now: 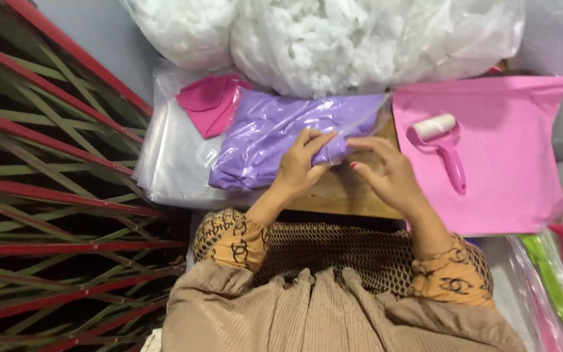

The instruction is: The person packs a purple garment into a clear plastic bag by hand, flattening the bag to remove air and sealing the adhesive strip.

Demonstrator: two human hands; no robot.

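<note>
Purple fabric in a clear plastic bag lies across a wooden board, its left end overlapping a stack of clear plastic sheets, and both hands are on its right end. Left hand has its fingers closed on the bag's edge, while right hand rests beside it with fingers loosely spread, touching the same plastic edge. Just to the right, a pink lint roller lies on a pink sheet, with bags of white stuffing beyond and a folded magenta cloth beside the bag.

Purple bagged fabric, pink sheet — pink roller, white stuffing
</note>
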